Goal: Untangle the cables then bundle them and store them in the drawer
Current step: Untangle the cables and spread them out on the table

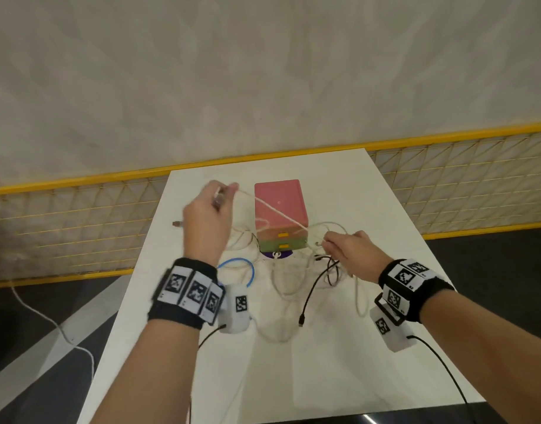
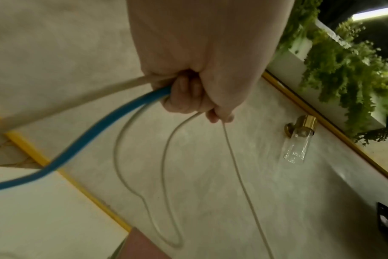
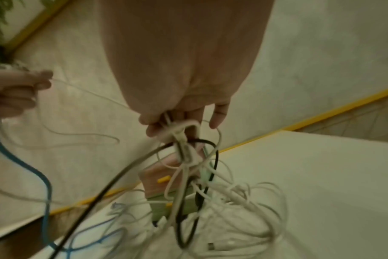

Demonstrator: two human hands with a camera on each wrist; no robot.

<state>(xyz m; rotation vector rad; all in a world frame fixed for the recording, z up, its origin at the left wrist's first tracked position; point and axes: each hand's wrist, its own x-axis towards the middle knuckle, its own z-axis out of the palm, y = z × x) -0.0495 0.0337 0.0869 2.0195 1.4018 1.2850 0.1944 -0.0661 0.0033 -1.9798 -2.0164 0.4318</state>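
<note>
A tangle of white cables lies on the white table in front of a small drawer box with a pink top and a green lower drawer. My left hand is raised left of the box. It grips a white cable and a blue cable in a fist. The white strand runs taut across the box toward my right hand, which pinches a knot of white cables just above the table. A black cable loops through the tangle.
A yellow mesh fence runs behind and beside the table. A loose plug lies near the table's left edge. Black leads trail from both wrist cameras over the near table. A wall lamp and plants are beyond.
</note>
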